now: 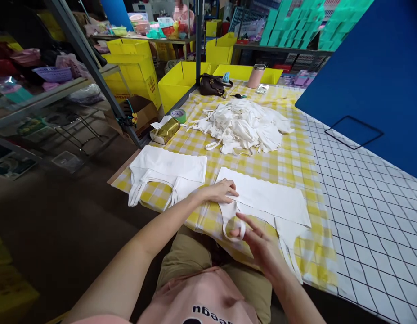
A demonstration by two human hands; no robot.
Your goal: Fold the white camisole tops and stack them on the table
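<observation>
White cloth bag [265, 198] lies flat on the yellow-checked tablecloth [296, 157] at the near table edge, right in front of the person. Plain white fabric, rectangular body, wavy far edge, thin straps trailing off the near side over the table edge. One strap loop [233, 227] curls up by the fingers.

Left hand [220, 191] rests palm down on the bag's left end, fingers spread flat, pressing, not grasping. Right hand [262, 247] hovers over the near edge, fingers loosely open; fingertips at the strap loop, can't tell if they pinch it or just touch.

Counts: one flat bag under the hands. One second flat bag [168, 173] to the left, same white cloth, straps hanging toward the edge, apart from the first. One loose heap of white bags [244, 123] farther back mid-table, tangled straps, number can't be counted.

Beyond: one gold tissue pack [165, 130] near the left edge, one green tape roll [178, 115] just behind it, one dark handbag [211, 84], one pink tumbler [255, 75] at the far end. Several yellow bins [181, 81] past the table. Blue board [373, 76] on the right over a white grid-pattern surface [370, 225].
</observation>
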